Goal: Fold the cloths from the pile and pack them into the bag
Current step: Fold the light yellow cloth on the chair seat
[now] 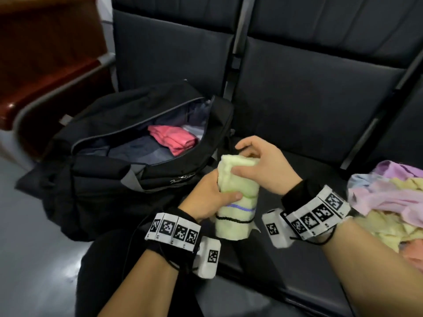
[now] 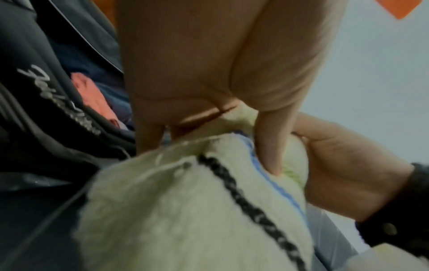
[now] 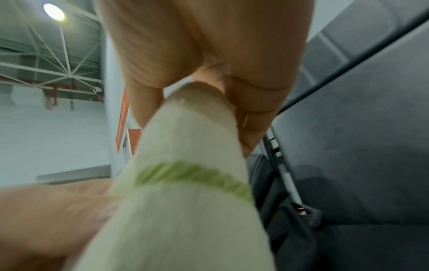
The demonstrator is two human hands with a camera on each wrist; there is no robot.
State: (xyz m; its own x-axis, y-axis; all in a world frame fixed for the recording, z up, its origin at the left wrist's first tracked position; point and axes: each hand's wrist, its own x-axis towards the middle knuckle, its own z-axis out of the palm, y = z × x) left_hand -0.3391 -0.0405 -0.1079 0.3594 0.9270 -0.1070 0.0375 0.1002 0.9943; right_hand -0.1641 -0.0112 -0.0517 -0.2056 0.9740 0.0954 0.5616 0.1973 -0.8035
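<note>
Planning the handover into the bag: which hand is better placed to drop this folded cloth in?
Probably the left hand: it grips the pale green cloth on the side nearest the open black bag. The right hand holds the top from the far side, nearer the cloth pile.

Bag (image 1: 128, 179) mouth unzipped and gaping, wide enough for a hand from above. Inside, pink folded cloth (image 1: 172, 139) takes the right-middle part; dark lining (image 1: 137, 152) beside it on the left lies bare. Bag's near wall stands between the hands and the opening. Pale green cloth (image 1: 235, 197) is gripped by left hand (image 1: 210, 197) and right hand (image 1: 263, 165), just right of the bag, so both hands are occupied. Dark seat surface (image 1: 309, 143) behind the hands is bare. Cloth pile (image 1: 389, 197) fills the right side. Seat backs (image 1: 320, 53) wall off the far side.
</note>
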